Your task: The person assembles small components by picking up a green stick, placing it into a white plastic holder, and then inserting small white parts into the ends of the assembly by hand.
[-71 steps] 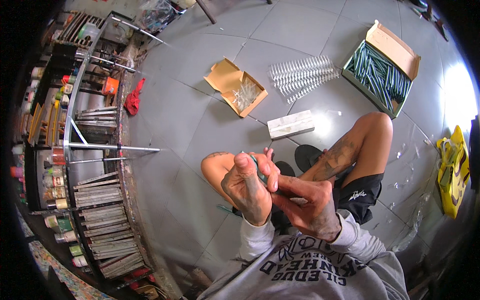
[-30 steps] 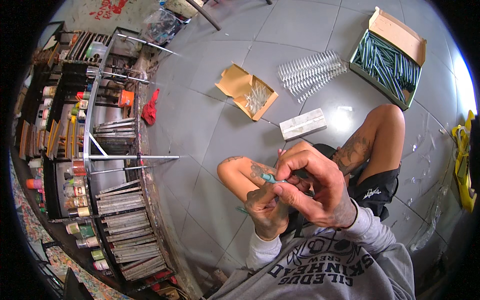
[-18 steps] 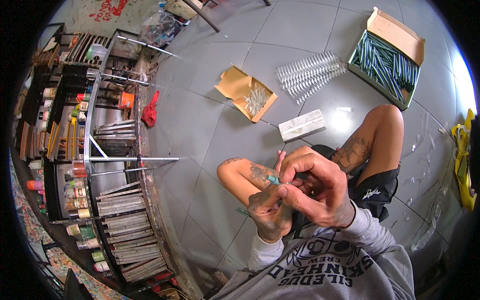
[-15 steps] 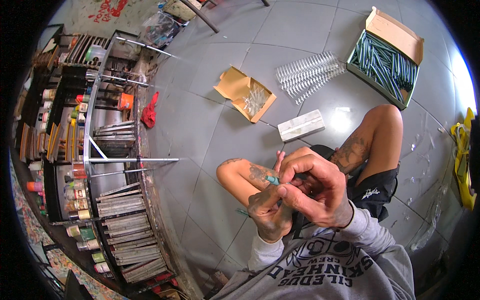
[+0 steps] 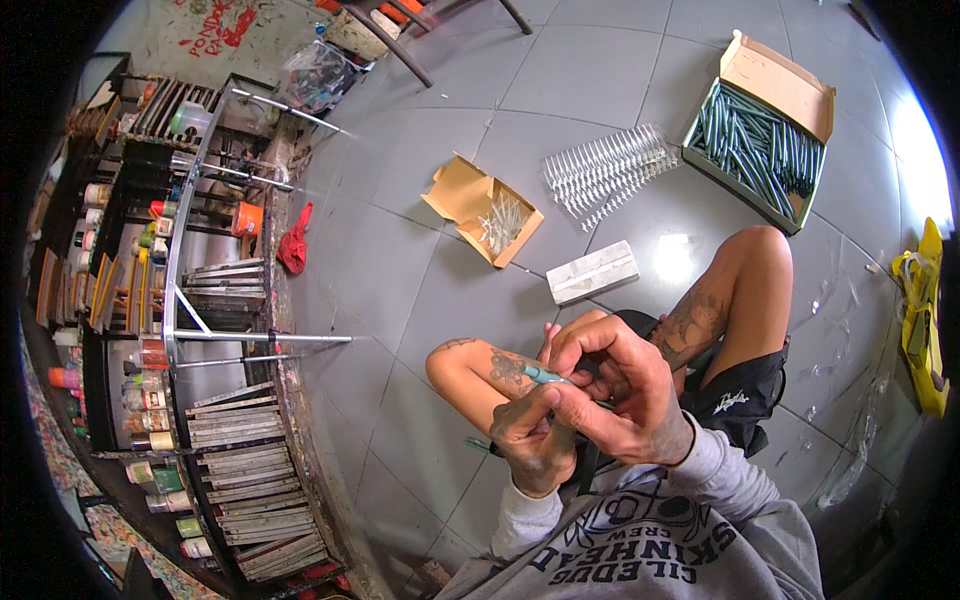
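Observation:
My left hand point(image 5: 535, 440) and my right hand point(image 5: 630, 395) meet over my lap, both closed with fingers bent. A slim green pen-like tube point(image 5: 540, 374) pokes out to the left from between the fingertips. My right thumb and fingers pinch around it, while my left fingers close in from below; their exact grip is partly hidden. Another green stick-like end point(image 5: 477, 443) shows beside my left hand, and I cannot tell whether that hand holds it. Ahead of my hands lies a pale grey block-shaped box point(image 5: 592, 273).
An open carton point(image 5: 690, 160) of dark green pen-like tubes stands far right. Beside it lie clear strips point(image 5: 610, 170) of small pale parts. A small cardboard box point(image 5: 440, 205) holds thin clear pieces. Shelves with a metal frame point(image 5: 170, 290) line the left. A yellow bag point(image 5: 922, 310) lies right.
The green tube now sticks out farther left from my fingertips. Both hands stay together in nearly the same place. The whole view has shifted slightly.

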A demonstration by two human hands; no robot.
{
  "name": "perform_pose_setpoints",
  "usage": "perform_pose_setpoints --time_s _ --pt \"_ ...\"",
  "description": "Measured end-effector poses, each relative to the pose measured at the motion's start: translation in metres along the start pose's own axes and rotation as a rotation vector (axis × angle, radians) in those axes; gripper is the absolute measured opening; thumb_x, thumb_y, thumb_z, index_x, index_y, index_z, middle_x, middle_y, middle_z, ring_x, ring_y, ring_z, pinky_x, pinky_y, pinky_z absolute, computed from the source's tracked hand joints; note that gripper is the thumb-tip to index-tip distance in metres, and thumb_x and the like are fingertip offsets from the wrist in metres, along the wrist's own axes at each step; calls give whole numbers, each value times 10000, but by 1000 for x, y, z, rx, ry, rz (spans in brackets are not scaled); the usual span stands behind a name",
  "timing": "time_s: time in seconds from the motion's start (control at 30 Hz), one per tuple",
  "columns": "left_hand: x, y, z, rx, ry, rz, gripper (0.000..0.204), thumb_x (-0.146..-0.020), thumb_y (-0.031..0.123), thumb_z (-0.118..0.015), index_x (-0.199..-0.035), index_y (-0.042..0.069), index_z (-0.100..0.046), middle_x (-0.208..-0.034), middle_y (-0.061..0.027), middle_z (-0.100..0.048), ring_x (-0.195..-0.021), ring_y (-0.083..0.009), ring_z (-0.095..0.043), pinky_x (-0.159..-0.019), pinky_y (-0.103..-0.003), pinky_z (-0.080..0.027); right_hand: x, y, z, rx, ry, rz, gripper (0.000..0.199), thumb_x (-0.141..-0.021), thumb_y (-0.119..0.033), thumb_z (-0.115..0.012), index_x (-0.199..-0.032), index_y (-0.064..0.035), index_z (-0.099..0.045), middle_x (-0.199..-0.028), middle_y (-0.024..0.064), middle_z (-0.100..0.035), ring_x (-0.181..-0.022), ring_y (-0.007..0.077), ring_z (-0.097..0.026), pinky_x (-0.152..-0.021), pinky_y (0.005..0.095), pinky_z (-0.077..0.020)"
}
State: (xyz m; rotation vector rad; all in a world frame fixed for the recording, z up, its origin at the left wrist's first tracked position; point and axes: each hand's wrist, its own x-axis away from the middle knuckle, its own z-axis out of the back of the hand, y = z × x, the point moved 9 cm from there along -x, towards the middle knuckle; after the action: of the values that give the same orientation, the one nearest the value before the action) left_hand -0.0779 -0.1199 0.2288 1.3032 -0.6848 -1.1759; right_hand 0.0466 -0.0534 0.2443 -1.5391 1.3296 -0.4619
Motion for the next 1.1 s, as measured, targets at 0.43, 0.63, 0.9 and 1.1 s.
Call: perform_pose_setpoints --time_s 0.43,0.63,0.9,1.1 --pt "-6 8 -11 76 -144 -53 232 -993 146 -665 -869 -45 -708 -701 -64 -669 -729 -119 -609 -1162 -714 -264 0 -8 9 190 -12 112 192 -871 -10 -689 -1028 -16 -579 -985 111 -610 -893 213 -615 -802 324 -501" --pt "-6 6 -15 86 -120 23 285 -992 182 -669 -855 -65 -706 -738 -88 -700 -768 -147 -653 -1175 -692 -258 7 0 12 123 75 64 211 -887 -41 -716 -1044 -25 -576 -1003 115 -617 -908 204 -625 -827 324 -508" --pt "-8 10 -15 130 -108 36 330 -992 261 -675 -880 -46 -724 -786 -115 -724 -823 -188 -681 -1188 -687 -227 2 1 12 88 3 -13 255 -893 -76 -744 -1092 -23 -593 -1003 68 -618 -883 144 -608 -804 282 -492" --pt "-9 10 -17 131 -131 11 293 -989 236 -684 -883 -33 -733 -793 -103 -732 -843 -187 -679 -1187 -678 -233 3 3 13 64 -30 -7 236 -903 -72 -734 -1082 -19 -590 -997 66 -607 -865 144 -588 -776 279 -481"
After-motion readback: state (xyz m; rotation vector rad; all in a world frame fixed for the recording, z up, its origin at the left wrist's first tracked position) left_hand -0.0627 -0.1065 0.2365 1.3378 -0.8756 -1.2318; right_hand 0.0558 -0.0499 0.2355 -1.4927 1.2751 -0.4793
